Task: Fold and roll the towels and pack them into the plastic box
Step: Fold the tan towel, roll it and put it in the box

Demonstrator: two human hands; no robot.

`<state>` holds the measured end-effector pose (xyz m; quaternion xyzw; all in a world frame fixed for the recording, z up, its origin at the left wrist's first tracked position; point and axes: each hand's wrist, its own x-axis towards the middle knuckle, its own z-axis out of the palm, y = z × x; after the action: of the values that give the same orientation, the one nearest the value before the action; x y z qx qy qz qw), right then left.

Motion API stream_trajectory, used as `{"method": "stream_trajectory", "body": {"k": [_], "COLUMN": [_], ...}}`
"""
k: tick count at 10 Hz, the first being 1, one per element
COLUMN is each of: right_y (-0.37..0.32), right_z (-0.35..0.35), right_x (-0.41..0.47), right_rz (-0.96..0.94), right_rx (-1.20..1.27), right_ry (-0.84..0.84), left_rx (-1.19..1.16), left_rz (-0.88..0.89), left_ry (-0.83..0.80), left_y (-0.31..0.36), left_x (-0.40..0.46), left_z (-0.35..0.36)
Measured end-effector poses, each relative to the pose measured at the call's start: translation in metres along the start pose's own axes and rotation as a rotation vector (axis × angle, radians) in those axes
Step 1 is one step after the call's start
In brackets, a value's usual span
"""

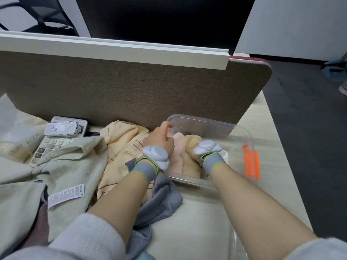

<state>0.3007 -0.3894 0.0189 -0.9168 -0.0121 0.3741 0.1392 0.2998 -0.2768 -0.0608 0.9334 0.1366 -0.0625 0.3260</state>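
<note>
A clear plastic box (216, 126) with an orange latch (251, 162) on its 3 o'clock side sits on the pale desk (197, 212), at about 2 o'clock from the frame's middle. Inside it lie two rolled towels side by side, touching: a pale pink roll (177, 149) and a tan roll (191, 162) at its 3 o'clock.

The left hand (159, 139) is at the box's 9 o'clock wall, fingers curled over the pink roll with the index finger stretched up at the rim. The right hand (193, 152) reaches down into the box onto the tan roll; a grey wrist device hides its fingers, so I cannot tell how they lie.

At 9 o'clock from the box, loose towels are heaped: a yellow striped towel (122, 147), a cream towel (75, 166) with a white care label (65, 196), and a grey towel (161, 203) at the box's 7 o'clock corner. A calculator (50, 145) lies partly under the cream towel. A brown fabric partition (131, 91) backs the desk; dark carpet (309, 128) spreads at 3 o'clock.
</note>
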Motion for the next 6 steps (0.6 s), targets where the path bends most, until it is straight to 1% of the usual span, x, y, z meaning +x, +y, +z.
{"method": "stream_trajectory", "body": {"k": [1,2,3,4,5,6], "right_y": [0.023,0.025,0.027,0.031,0.019,-0.001], "right_z": [0.027,0.034,0.026,0.023,0.026,0.033], "right_x": [0.050,0.050,0.035,0.029,0.012,-0.012], "right_rz": [0.027,0.066,0.117,0.208,0.107,-0.016], "right_rx": [0.091,0.163,0.239,0.349,0.442,0.432], "right_ry": [0.069,0.091,0.138,0.197,0.316,0.427], "left_rx": [-0.049,-0.089,-0.154,-0.191,-0.214,-0.183], "left_rz": [-0.015,-0.028,0.001,-0.017,-0.064,-0.123], "left_ry": [0.015,0.008,0.028,0.093,0.095,0.093], "left_y": [-0.002,-0.003,-0.004,-0.009,-0.022,-0.043], "left_x": [0.000,-0.001,-0.015,-0.036,-0.061,-0.084], "left_z": [0.002,0.001,-0.004,-0.011,-0.026,-0.045]}}
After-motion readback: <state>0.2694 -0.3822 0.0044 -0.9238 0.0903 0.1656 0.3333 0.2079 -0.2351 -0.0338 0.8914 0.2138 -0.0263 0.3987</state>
